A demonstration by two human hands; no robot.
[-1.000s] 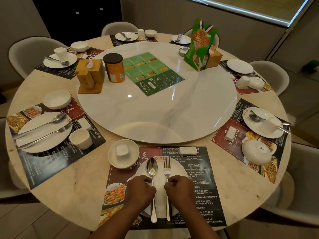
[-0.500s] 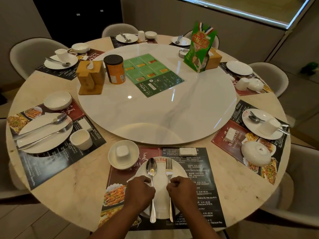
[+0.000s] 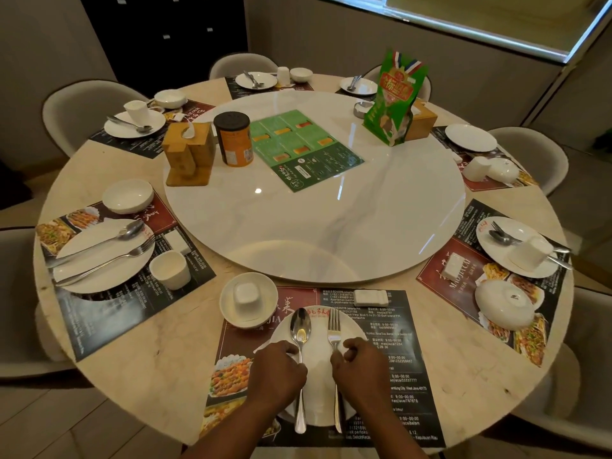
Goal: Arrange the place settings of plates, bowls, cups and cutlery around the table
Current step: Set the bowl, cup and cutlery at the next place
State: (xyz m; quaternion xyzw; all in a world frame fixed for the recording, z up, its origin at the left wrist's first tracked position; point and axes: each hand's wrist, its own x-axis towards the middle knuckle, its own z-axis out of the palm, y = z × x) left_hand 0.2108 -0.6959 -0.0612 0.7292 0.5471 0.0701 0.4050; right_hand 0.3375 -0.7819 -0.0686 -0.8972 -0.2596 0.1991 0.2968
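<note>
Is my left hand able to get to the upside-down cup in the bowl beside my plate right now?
Probably yes. The cup sits in the bowl just ahead of the left hand, nothing between them, though that hand holds the spoon and should release it first.

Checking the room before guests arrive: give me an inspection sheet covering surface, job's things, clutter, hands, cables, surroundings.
Surface: round beige table, white turntable in its middle.
Job's things: spoon and fork lie side by side on the near plate; cup sits in the bowl beside it.
Clutter: menu, orange canister, tissue holder, green bag on the turntable.
Hands: left hand grips the spoon, right hand the fork.
Cables: nothing seen.
Surroundings: pale chairs, dark cabinet, window.
</note>
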